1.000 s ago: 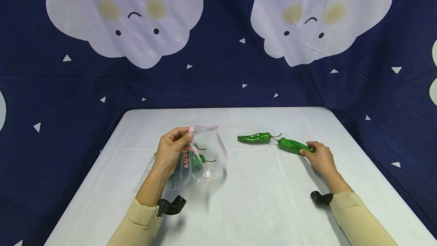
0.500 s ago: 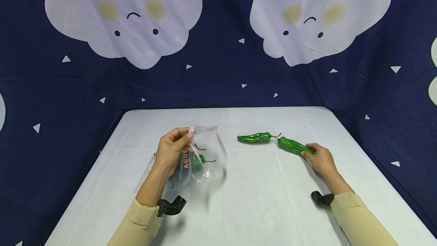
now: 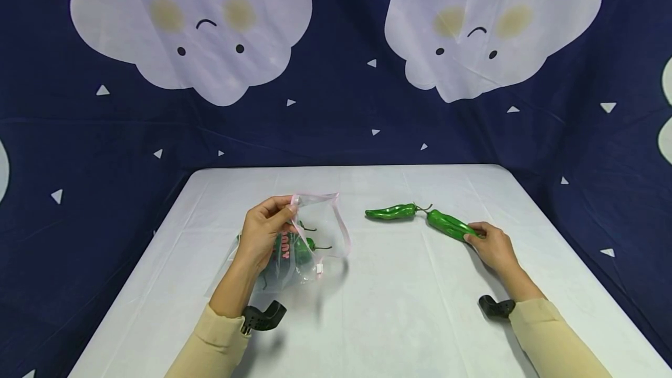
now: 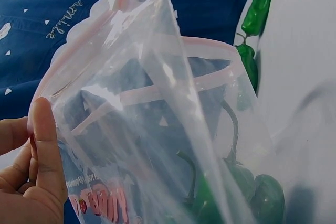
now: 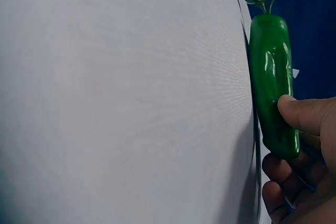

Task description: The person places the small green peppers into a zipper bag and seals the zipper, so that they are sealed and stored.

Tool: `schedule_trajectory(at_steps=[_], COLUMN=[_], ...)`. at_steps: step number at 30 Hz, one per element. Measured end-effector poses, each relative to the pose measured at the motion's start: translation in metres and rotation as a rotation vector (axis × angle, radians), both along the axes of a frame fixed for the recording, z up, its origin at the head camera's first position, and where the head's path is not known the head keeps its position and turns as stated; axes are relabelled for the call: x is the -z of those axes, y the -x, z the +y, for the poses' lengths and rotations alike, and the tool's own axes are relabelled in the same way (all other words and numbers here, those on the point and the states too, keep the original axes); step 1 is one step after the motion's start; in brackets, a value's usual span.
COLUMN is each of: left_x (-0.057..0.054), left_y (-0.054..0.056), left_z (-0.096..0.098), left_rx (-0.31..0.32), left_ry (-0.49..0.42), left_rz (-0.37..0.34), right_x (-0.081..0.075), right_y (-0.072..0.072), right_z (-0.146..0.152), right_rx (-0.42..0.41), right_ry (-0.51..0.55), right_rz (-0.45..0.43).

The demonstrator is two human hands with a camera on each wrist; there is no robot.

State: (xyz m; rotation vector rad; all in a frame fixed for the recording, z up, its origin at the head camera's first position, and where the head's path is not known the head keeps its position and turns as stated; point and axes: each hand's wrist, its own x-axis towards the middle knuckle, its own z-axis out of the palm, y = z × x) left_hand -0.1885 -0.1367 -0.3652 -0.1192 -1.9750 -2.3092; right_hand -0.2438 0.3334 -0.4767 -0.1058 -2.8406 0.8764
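My left hand (image 3: 262, 231) pinches the pink-edged rim of a clear zip bag (image 3: 322, 214), whose mouth gapes toward the right. Inside the bag lie several green peppers (image 4: 244, 182), partly hidden by the hand and the printed plastic. At the right, my right hand (image 3: 492, 245) pinches the blunt end of a green pepper (image 3: 446, 223) between thumb and fingers. In the right wrist view the thumb lies across that pepper (image 5: 270, 72), whose stem points away. Just left of it, a second green pepper (image 3: 392, 212) rests on the table, the two stems meeting.
A white cloth covers the table (image 3: 388, 308). Behind it hangs a dark blue curtain (image 3: 336, 127) with white clouds and small triangles. The bag's slider (image 3: 319, 268) hangs at the lower corner of its mouth.
My right hand has shifted very slightly down toward the tip of the held pepper, which has barely moved. The left hand and bag have stayed in place.
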Motion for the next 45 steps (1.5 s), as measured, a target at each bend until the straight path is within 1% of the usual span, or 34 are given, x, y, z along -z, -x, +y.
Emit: schedule_trajectory(at_steps=[5, 12, 22, 30, 36, 45], left_x=[0.000, 0.000, 0.000, 0.000, 0.001, 0.001], left_y=[0.000, 0.001, 0.000, 0.000, -0.001, -0.001], left_z=[0.000, 0.000, 0.000, 0.000, 0.000, -0.001], left_rx=[0.000, 0.005, 0.013, 0.011, 0.005, 0.005], left_ry=[0.000, -0.005, 0.001, 0.003, 0.002, -0.001], left_rz=[0.002, 0.004, 0.009, 0.003, 0.000, 0.000], right_x=[-0.002, -0.006, -0.020, -0.035, -0.042, -0.054], right_y=[-0.004, -0.012, -0.023, -0.034, -0.040, -0.050], right_z=[0.000, -0.001, -0.008, -0.026, -0.041, -0.064], right_rx=[-0.007, -0.005, -0.033, -0.054, -0.087, -0.139], right_ry=[0.016, 0.009, 0.018, 0.037, 0.070, 0.088], right_rz=[0.019, 0.031, 0.087, 0.124, 0.148, 0.139])
